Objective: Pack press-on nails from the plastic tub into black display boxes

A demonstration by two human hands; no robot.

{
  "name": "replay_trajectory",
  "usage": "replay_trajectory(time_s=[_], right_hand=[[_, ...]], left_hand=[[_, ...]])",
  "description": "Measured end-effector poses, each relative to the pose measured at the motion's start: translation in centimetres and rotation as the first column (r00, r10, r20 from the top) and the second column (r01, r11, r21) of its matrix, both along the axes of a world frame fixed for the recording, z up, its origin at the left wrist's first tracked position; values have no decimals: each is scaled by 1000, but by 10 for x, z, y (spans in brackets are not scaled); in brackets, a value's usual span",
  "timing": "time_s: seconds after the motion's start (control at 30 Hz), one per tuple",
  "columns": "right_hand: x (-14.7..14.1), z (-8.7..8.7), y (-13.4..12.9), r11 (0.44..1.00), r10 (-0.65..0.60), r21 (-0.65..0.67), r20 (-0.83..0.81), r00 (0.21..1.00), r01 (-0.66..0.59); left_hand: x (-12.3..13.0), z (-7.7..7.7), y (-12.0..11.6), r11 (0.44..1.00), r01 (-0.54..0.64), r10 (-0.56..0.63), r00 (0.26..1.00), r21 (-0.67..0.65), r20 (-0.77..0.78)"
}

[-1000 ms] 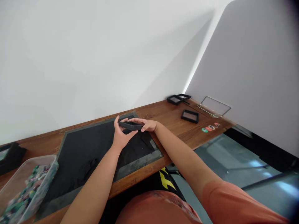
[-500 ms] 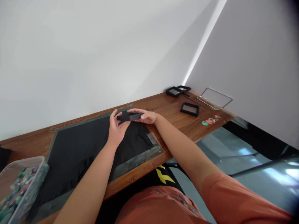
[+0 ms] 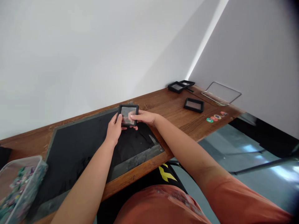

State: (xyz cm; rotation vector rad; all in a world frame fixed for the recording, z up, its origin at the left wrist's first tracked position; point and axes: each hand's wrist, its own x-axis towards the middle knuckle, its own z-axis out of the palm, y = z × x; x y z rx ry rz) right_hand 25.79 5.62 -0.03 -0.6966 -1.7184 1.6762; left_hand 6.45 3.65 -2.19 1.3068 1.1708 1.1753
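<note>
A small black frame [image 3: 128,106] with a clear, see-through middle is held up over the dark mat [image 3: 86,143], its face tilted toward me. My left hand [image 3: 114,129] grips its left side, the thumb on the front edge. On the other side my right hand [image 3: 143,117] holds it, with the thumb pressed on the clear pane and fingers behind. Some fingertips show below the lower edge; the rest are hidden behind it.
On the right of the wooden table [image 3: 161,102] lies another black frame [image 3: 194,105]. Two more frames [image 3: 177,87] are by the wall. Several round stickers [image 3: 217,117] lie near the edge, beside a wire stand [image 3: 220,93]. A plastic tub [image 3: 35,180] of small colourful pieces stands at left.
The black frame has turned from nearly edge-on to facing me. My left hand's fingers, spread before, have closed on its side, and my right thumb has moved onto the pane.
</note>
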Motion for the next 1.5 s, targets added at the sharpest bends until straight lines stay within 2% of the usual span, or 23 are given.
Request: replay_trajectory(time_s=[0.07,0.13,0.2,0.27,0.37,0.47,0.57,0.73,0.83,0.9,0.97,1.17,1.33,1.43,1.5], right_hand=[[-6,-3,3,988,-143,54,-16,990,144],[-12,-6,5,951,-274,139,-46,961,278],[-17,-6,6,915,-348,193,-72,935,355],[-19,-4,5,920,-329,205,-66,942,335],[-17,2,1,960,-206,183,-43,978,210],[-14,6,-2,981,-113,158,-18,993,115],[-13,7,-4,986,-80,150,25,997,75],[-17,10,-10,953,-151,275,72,986,126],[-18,16,-16,904,-200,402,95,975,146],[-17,20,-20,868,-242,468,113,964,163],[-15,22,-22,846,-282,495,100,954,198],[-6,27,-24,833,-342,496,118,932,243],[-7,38,-32,757,-455,607,225,861,242],[-1,41,-32,699,-553,670,286,783,249],[6,40,-30,696,-577,672,312,755,253]], left_hand=[[-1,-3,1,992,-36,49,993,124,-107],[0,-5,0,978,-57,95,978,199,-186],[3,-4,-2,988,-69,87,988,138,-130],[5,-1,-4,998,-54,54,999,29,10],[7,7,-6,998,-18,29,985,-60,172],[4,13,-6,991,34,-8,979,-128,203],[2,16,-7,985,85,-58,982,-152,178],[2,16,-10,988,83,-51,970,-130,238],[1,13,-8,996,71,-56,961,-44,272],[0,11,-5,998,51,-56,970,26,235],[-1,9,-3,997,21,-33,984,72,176],[0,10,-4,994,-44,34,995,105,97],[2,11,-6,992,-59,47,993,114,107],[1,12,-5,993,-60,47,992,107,116],[0,12,-6,993,-24,11,993,118,116]])
